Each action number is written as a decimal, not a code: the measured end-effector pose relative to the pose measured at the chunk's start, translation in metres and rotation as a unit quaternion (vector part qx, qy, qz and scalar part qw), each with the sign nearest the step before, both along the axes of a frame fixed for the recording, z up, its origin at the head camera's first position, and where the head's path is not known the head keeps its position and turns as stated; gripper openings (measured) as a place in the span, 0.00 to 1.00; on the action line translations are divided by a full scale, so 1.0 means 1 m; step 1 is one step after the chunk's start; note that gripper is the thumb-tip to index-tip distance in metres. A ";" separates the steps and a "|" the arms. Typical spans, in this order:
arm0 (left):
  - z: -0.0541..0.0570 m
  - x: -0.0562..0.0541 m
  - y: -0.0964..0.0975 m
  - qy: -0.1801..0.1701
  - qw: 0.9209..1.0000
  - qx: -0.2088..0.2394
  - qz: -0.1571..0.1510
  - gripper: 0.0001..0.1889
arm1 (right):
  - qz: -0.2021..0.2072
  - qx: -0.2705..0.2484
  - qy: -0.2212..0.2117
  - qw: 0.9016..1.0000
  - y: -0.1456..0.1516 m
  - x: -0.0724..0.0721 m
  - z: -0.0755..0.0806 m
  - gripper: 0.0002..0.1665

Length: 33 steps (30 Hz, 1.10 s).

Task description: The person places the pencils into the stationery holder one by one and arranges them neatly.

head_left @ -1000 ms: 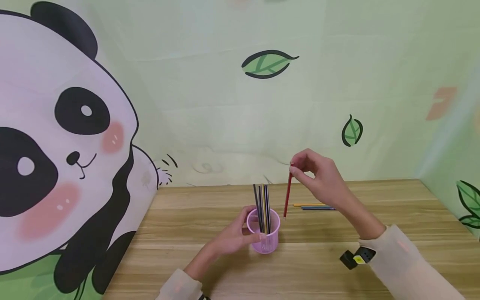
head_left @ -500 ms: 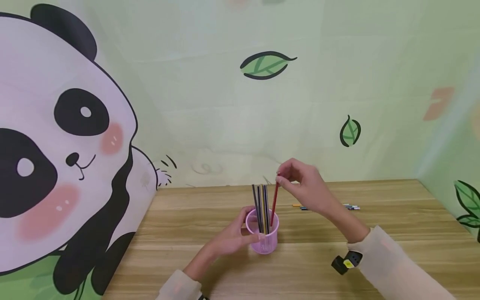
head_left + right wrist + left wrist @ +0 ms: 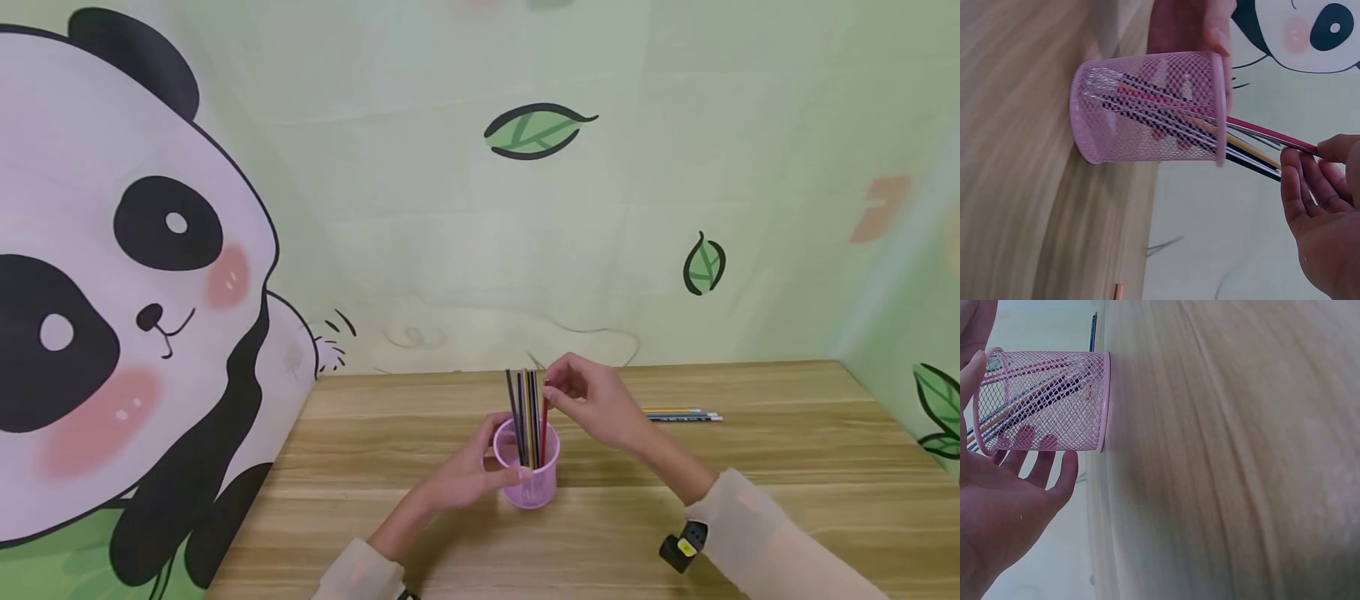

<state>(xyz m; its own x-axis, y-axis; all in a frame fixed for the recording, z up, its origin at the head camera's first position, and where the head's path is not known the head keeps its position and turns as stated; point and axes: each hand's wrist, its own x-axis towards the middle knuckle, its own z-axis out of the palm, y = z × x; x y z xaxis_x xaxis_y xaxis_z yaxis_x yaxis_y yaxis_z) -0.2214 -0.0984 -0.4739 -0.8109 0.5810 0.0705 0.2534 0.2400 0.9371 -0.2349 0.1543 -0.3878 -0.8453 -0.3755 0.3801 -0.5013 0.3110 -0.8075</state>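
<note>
A pink mesh pencil cup (image 3: 545, 487) stands upright on the wooden table, with several pencils (image 3: 527, 408) leaning in it, mostly dark and one yellow. My left hand (image 3: 465, 477) grips the cup from its left side, thumb near the front rim; in the left wrist view its fingers curve along the mesh (image 3: 1041, 403). Between thumb and fingertips my right hand (image 3: 596, 404) pinches the top end of a red pencil (image 3: 544, 433). That pencil's lower part is inside the cup, seen through the mesh in the right wrist view, beside the other pencils.
Several loose pencils (image 3: 686, 414), yellow, blue and dark, lie on the table (image 3: 787, 467) behind the right forearm, which overlaps their left ends. A green wall cloth (image 3: 420, 208) with a panda and leaves printed on it rises behind the table's back edge.
My right hand has moved left and down, bringing the red pencil from beside the cup to inside it. The left hand and the cup have stayed in place.
</note>
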 end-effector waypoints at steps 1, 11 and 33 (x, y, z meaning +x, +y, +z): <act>0.000 0.000 0.000 0.001 1.000 -0.001 0.000 0.41 | -0.002 -0.003 -0.001 1.000 0.000 0.000 -0.002 0.05; 0.001 0.000 0.001 0.004 1.000 0.004 0.000 0.41 | -0.012 -0.003 -0.012 1.000 0.000 -0.001 -0.007 0.05; -0.001 0.001 0.001 -0.003 1.000 0.014 -0.001 0.41 | -0.056 0.086 -0.002 0.995 0.035 -0.016 -0.026 0.08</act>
<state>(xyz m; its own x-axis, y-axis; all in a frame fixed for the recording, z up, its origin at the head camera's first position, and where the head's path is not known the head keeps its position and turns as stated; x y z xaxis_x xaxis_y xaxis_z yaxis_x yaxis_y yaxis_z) -0.2207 -0.0971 -0.4753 -0.8099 0.5807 0.0831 0.2492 0.2124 0.9449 -0.2510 0.1892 -0.4141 -0.8871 -0.3374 0.3151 -0.4523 0.4990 -0.7392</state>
